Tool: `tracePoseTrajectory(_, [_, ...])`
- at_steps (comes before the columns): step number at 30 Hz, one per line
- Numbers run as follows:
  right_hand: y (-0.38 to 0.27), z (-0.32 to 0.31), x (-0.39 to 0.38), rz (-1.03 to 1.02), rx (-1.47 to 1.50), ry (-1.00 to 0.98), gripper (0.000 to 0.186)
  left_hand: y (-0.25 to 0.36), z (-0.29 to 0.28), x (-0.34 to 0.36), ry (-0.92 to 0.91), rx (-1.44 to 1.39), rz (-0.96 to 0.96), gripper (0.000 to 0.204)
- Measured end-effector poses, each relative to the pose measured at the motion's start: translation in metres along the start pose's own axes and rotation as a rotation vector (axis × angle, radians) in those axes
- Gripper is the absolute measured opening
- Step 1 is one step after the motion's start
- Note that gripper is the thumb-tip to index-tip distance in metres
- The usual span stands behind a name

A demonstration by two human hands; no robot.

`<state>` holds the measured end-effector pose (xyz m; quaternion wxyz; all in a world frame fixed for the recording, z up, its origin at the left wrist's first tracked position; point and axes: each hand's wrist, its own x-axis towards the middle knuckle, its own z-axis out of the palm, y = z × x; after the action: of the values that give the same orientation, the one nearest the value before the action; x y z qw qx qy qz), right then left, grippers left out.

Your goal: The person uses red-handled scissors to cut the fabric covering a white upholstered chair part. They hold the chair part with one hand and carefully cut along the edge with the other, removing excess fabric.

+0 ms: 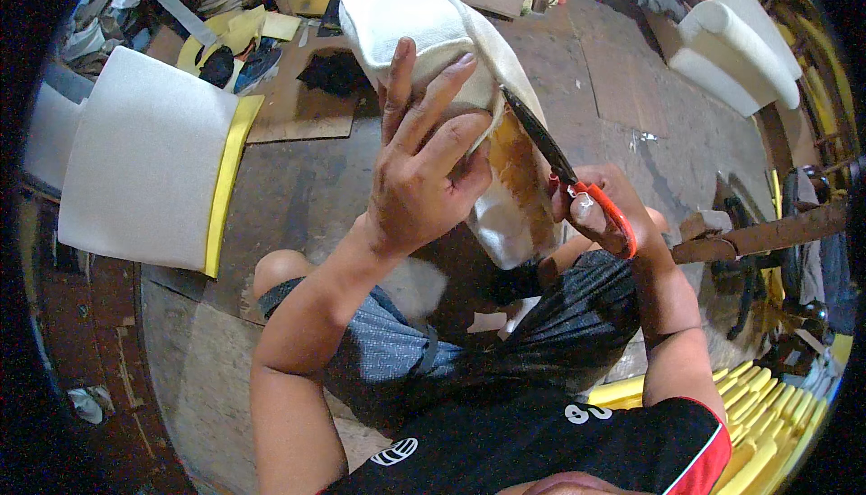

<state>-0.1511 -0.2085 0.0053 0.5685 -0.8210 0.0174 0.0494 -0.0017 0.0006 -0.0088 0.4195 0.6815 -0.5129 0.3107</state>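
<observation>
White fabric covers the padded piece [424, 26] gripped by the left hand [424, 170], fingers clamped over it. Just beside them, the right hand [604, 211] squeezes orange-handled scissors [564, 179]; a slip could nick those fingers.

No packages, labels, signs, screens.

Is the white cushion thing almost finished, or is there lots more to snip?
Done: white fabric already wraps most of the padded piece. In hand: the left hand steadies it while the right hand works orange-handled scissors along its edge. Left: bare brown wood shows beside the blades, so that edge looks unfinished. I can't tell how much remains.
</observation>
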Motion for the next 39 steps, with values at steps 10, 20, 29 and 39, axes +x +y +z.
tracePoseTrajectory(10, [0.030, -0.003, -0.003, 0.192, 0.464, -0.330, 0.071, -0.006, 0.005, -0.005, 0.077, -0.029, 0.024, 0.038])
tracePoseTrajectory(20, [-0.001, -0.001, -0.005, 0.019, -0.052, -0.132, 0.048, -0.004, 0.008, -0.012, 0.067, 0.011, 0.031, 0.039])
tracePoseTrajectory(29, [-0.012, -0.007, -0.006, 0.021, -0.134, -0.082, 0.039, 0.004, 0.014, -0.008, 0.071, 0.026, 0.022, 0.033])
tracePoseTrajectory(39, [-0.007, -0.010, -0.010, 0.020, -0.062, -0.089, 0.035, 0.002, 0.011, -0.012, 0.011, 0.044, 0.027, 0.036])
